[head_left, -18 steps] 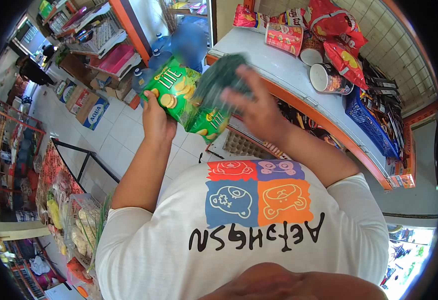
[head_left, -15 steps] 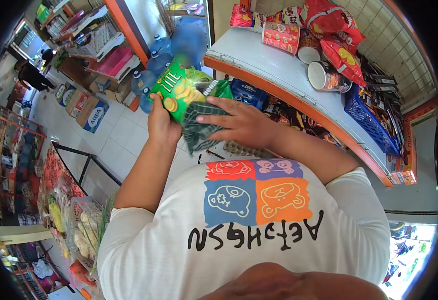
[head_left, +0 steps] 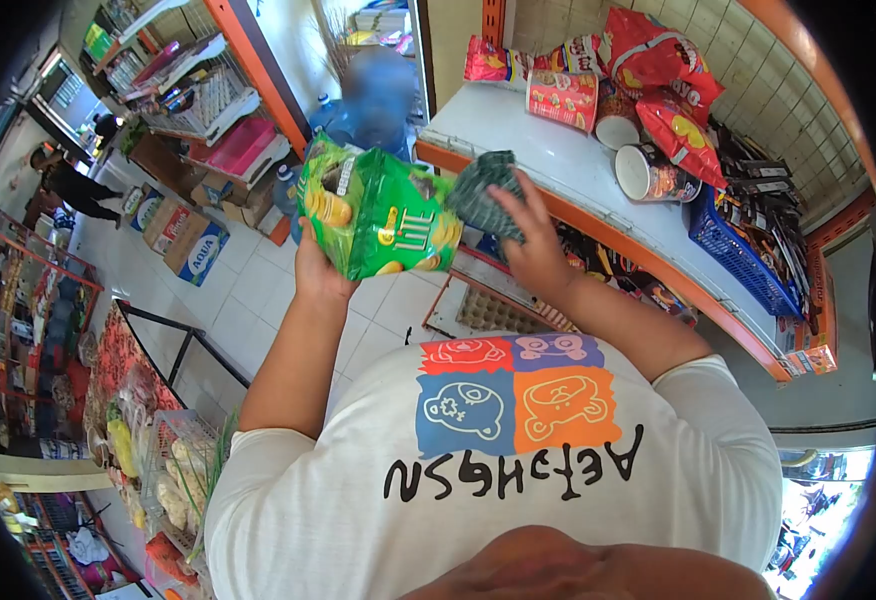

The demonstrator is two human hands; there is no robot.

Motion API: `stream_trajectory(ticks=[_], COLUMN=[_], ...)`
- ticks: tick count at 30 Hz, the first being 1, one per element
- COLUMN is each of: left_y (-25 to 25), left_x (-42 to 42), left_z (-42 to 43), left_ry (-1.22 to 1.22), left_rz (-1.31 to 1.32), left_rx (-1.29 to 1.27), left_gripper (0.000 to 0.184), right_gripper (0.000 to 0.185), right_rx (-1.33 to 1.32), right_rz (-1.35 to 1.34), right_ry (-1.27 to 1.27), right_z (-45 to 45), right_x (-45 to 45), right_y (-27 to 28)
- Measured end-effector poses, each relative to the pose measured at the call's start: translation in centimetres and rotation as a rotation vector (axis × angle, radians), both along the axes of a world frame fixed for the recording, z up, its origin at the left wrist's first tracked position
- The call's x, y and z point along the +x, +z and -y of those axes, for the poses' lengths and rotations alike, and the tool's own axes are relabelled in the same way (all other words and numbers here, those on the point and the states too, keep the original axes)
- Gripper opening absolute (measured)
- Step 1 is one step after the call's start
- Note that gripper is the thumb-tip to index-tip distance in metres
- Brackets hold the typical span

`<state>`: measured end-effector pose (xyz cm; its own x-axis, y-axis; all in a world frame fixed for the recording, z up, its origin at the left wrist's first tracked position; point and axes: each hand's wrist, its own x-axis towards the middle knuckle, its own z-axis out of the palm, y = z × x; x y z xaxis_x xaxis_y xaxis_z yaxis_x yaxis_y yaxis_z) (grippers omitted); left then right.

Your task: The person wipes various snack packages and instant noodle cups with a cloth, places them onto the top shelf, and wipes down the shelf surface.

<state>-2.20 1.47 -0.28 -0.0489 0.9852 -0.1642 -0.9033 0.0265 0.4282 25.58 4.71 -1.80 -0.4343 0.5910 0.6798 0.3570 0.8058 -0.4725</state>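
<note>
AQUA carton (head_left: 175, 238) on tiled floor (head_left: 264, 287); person in dark clothes (head_left: 73, 187) beyond; pink tub (head_left: 238, 147), blue water jugs (head_left: 374, 103) further right

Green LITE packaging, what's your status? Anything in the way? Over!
Left hand gripping green LITE packaging. Right hand holding dark patterned cloth. Packaging held up, LITE lettering uncovered. Cloth beside it, contact unclear.

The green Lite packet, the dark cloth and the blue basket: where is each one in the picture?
Green Lite packet (head_left: 394, 212): head view, on its printed side.
Dark cloth (head_left: 478, 192): head view, on the middle of its visible fabric.
Blue basket (head_left: 744, 261): head view, on its side wall.
</note>
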Motion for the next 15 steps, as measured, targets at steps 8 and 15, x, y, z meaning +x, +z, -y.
stream_trajectory(ticks=[8, 15], left_y=[2.1, 6.5], left_x=[0.6, 3.3], left_z=[-0.8, -1.2], left_ry=[-0.035, -0.083], left_rz=[-0.063, -0.120], left_rx=[0.099, 0.365], left_gripper=[0.059, 0.052], right_gripper=[0.053, 0.078], right_rx=[-1.070, -0.899], right_rz=[-0.886, -0.943], right_ry=[0.411, 0.465], right_z=[0.8, 1.6], right_x=[0.6, 1.3], right_y=[2.6, 6.1])
